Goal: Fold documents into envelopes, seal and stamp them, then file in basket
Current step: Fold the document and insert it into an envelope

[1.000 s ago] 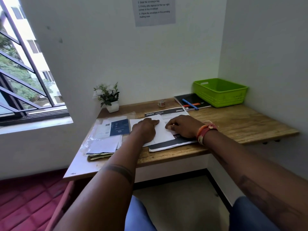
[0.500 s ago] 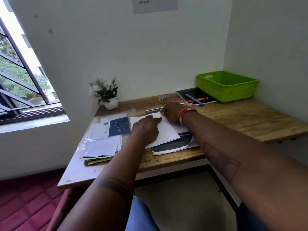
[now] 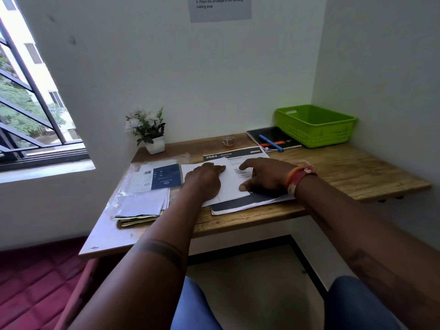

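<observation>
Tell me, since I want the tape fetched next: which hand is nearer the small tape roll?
Right. The right hand lies just in front of the tape roll, slightly to its right; the left hand rests farther to the left.

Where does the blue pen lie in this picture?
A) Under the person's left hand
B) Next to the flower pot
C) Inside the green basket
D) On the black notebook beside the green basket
D: the blue pen rests on the black notebook, just left of the green basket, which shows nothing inside.
</observation>
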{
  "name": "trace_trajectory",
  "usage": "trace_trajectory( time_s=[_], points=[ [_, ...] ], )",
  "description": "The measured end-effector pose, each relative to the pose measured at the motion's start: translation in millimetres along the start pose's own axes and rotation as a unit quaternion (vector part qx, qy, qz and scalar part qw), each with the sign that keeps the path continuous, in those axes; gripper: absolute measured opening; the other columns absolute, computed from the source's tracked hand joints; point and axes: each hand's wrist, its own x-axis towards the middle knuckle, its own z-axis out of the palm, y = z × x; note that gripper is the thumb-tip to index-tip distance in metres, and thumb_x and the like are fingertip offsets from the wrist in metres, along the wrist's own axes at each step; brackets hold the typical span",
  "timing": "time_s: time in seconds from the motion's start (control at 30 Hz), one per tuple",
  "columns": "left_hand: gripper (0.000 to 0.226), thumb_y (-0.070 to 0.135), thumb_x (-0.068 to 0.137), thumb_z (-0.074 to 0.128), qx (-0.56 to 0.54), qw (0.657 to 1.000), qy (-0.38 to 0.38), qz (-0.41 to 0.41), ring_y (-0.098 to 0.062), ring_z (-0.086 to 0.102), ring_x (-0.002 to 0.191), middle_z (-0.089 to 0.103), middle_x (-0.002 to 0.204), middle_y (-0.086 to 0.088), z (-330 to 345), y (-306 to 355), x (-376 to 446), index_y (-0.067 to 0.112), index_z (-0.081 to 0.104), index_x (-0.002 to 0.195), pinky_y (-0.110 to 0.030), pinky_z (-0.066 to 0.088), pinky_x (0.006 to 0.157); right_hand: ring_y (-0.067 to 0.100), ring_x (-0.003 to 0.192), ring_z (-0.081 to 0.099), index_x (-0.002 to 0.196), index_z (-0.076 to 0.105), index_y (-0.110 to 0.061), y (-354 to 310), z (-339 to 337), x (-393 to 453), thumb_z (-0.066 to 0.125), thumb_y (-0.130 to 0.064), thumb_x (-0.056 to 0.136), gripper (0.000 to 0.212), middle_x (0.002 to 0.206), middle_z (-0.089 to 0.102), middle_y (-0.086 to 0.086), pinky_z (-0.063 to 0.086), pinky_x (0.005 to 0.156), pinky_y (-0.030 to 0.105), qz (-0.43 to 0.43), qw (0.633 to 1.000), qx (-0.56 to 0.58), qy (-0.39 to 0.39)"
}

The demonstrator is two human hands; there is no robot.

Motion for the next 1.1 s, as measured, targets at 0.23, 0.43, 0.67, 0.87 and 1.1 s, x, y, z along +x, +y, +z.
trace_trajectory(
  time_s=[0.23, 0.43, 0.67, 0.87, 1.1],
  points=[
    [0.052, 0.021, 0.105, 0.039, 0.004, 1.0, 0.0, 0.001, -0.027, 0.044, 0.141, 0.041, 0.159, -0.002, 1.1, -0.8, 0.6, 0.041, 0.041, 0.152, -0.042, 0.042, 0.108, 0.019, 0.119, 0.054, 0.141, 0.046, -0.039, -6.3, -4.7, -38.7, 0.072, -0.067, 0.075, 0.076, 0.135, 0.057, -0.003, 0.044, 0.103, 0.038, 0.015, 0.999, 0.001, -0.029],
    [0.05, 0.023, 0.104, 0.038, -0.011, 1.0, 0.011, 0.0, -0.026, 0.045, 0.14, 0.043, 0.158, 0.0, 1.6, -1.8, -1.8, 0.038, 0.044, 0.151, -0.042, 0.041, 0.11, 0.024, 0.096, 0.069, 0.109, 0.068, -0.006, -40.8, -14.6, -4.9, 0.063, -0.05, 0.093, 0.047, 0.105, 0.073, 0.007, 0.054, 0.092, 0.038, 0.107, 0.992, 0.068, -0.001],
    [0.047, 0.029, 0.104, 0.041, -0.047, 0.998, 0.032, -0.026, -0.025, 0.048, 0.138, 0.047, 0.156, 0.001, 1.6, -1.9, -4.8, 0.033, 0.047, 0.15, -0.041, 0.039, 0.111, 0.022, 0.074, 0.059, 0.128, 0.057, -0.005, -59.7, -10.9, 25.8, 0.064, -0.035, 0.095, 0.045, 0.103, 0.067, 0.012, 0.052, 0.067, 0.032, 0.154, 0.976, 0.149, -0.023],
    [0.047, 0.025, 0.102, 0.044, -0.067, 0.994, 0.067, -0.051, -0.027, 0.053, 0.132, 0.054, 0.15, -0.005, -7.1, 3.9, -14.2, 0.029, 0.049, 0.148, -0.042, 0.043, 0.108, 0.031, 0.104, 0.063, 0.124, 0.063, -0.005, -57.2, -5.3, 26.5, 0.067, -0.034, 0.093, 0.042, 0.124, 0.066, 0.013, 0.048, 0.089, 0.032, 0.131, 0.974, 0.183, 0.004],
    [0.038, 0.027, 0.102, 0.048, -0.064, 0.99, 0.122, -0.001, -0.027, 0.059, 0.124, 0.06, 0.143, -0.003, -35.5, 21.1, -6.4, 0.029, 0.06, 0.138, -0.041, 0.051, 0.1, 0.034, 0.083, 0.069, 0.091, 0.062, -0.004, -16.7, -23.4, 18.1, 0.076, -0.013, 0.086, 0.017, 0.092, 0.068, 0.019, 0.059, 0.072, 0.043, 0.189, 0.877, 0.439, 0.058]
  ],
)
